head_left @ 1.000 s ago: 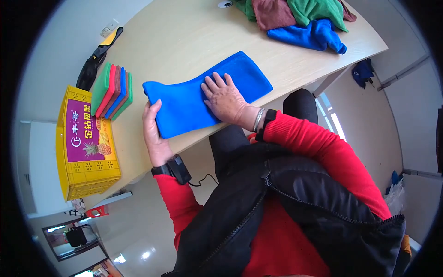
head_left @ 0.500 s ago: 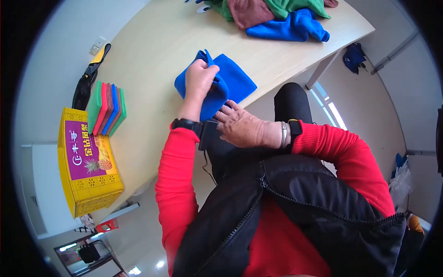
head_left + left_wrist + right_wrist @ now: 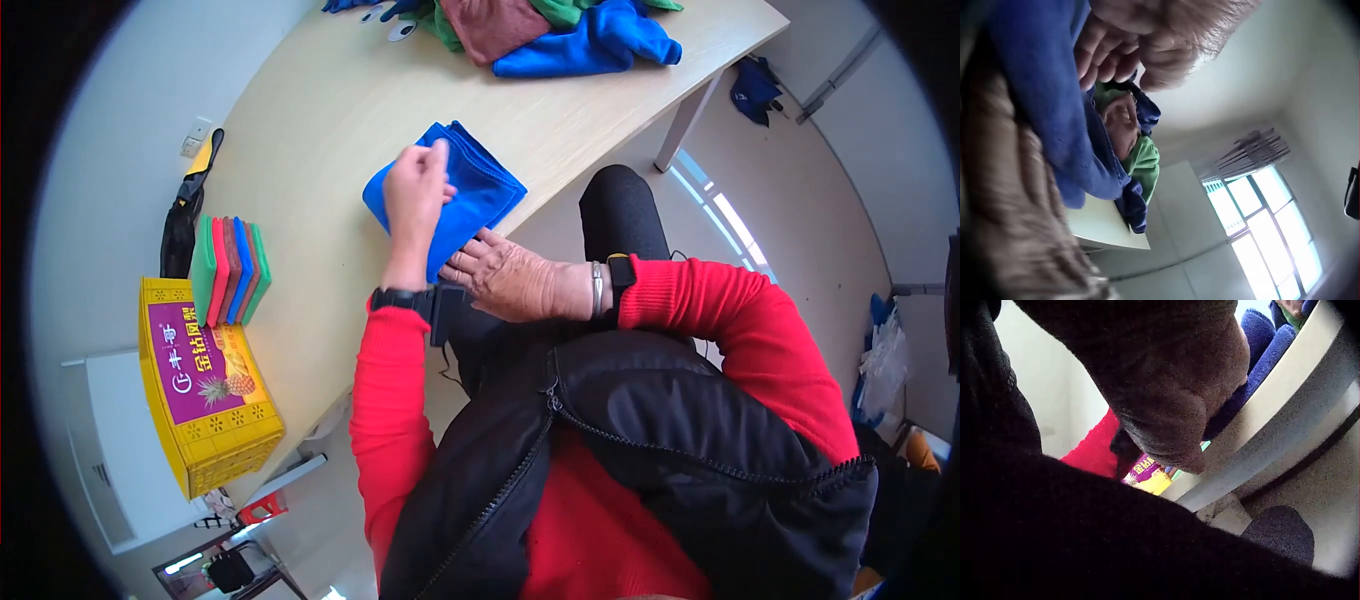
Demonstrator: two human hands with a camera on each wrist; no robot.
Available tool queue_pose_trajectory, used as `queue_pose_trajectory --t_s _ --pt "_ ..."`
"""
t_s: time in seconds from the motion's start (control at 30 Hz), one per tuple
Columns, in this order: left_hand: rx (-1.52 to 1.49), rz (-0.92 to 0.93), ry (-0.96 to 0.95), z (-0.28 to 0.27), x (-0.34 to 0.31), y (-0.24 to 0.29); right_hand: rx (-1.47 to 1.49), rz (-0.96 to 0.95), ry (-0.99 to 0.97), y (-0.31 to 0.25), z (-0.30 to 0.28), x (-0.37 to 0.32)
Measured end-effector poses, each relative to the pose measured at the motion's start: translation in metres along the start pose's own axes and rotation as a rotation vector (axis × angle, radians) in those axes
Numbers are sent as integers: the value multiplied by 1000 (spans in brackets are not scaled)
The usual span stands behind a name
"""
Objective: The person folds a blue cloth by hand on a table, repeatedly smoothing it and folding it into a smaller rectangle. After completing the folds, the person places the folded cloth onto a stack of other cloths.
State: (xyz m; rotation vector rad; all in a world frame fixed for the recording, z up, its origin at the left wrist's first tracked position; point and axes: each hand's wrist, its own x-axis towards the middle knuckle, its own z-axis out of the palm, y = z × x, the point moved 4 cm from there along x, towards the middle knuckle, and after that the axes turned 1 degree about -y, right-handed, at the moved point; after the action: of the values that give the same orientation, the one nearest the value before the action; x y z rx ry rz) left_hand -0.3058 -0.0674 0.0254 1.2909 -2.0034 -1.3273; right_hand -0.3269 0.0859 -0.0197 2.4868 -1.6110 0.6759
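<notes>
A blue cloth [image 3: 462, 195], folded over into a compact block, lies near the table's front edge. Above its left part is my left hand [image 3: 416, 188], fingers loosely bent; in the left wrist view no fabric shows between the fingertips [image 3: 1110, 65] and thumb. My right hand [image 3: 505, 278] lies flat at the cloth's near corner, its fairly straight fingers touching the edge. The right wrist view shows that hand dark, right beside the blue layers [image 3: 1254, 381].
Several folded cloths [image 3: 236, 272] in green, red, brown and blue stand in a row by a yellow pineapple box [image 3: 200, 385] at the left. A loose heap of blue, brown and green cloths [image 3: 590, 45] lies at the far side. A black-and-yellow item [image 3: 185, 215] is by the wall.
The left hand lifted the blue cloth's left end and folded it over to the right, making it shorter. The right hand slid from the cloth's middle to its near edge. The head view shifted.
</notes>
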Motion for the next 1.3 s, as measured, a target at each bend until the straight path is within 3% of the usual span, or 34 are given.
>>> queue_pose_trajectory --t_s 0.07,0.1,0.2,0.33,0.57,0.67,0.7,0.8,0.83,0.9,1.07,1.17,1.3 --pt "211 336 165 -24 -13 -4 11 9 -26 1 4 1" --pt "214 336 160 -30 -16 -13 20 9 -57 1 6 1" --pt "596 734 192 -36 -34 -27 34 3 -116 2 6 2" --pt "798 669 101 -31 -42 -55 81 -12 -169 6 0 2" --pt "897 622 138 -24 -45 -60 319 -77 -87 30 -38 -12" --pt "927 644 145 -21 -53 -55 783 445 -165 62 -51 -18" --pt "937 661 134 -20 -55 -52 780 447 -167 67 -53 -14" --pt "945 687 105 -16 -56 -52 476 471 230 88 -68 11" --pt "944 693 94 -15 -56 -52 473 470 229 93 -61 25" --pt "946 703 85 -16 -56 -51 172 571 295 107 -42 50" --pt "898 712 67 -17 -59 -52 98 746 158 146 -6 87" --pt "909 702 78 -15 -60 -54 255 787 164 161 -1 96" --pt "920 692 95 -15 -59 -52 147 661 212 156 -5 106"
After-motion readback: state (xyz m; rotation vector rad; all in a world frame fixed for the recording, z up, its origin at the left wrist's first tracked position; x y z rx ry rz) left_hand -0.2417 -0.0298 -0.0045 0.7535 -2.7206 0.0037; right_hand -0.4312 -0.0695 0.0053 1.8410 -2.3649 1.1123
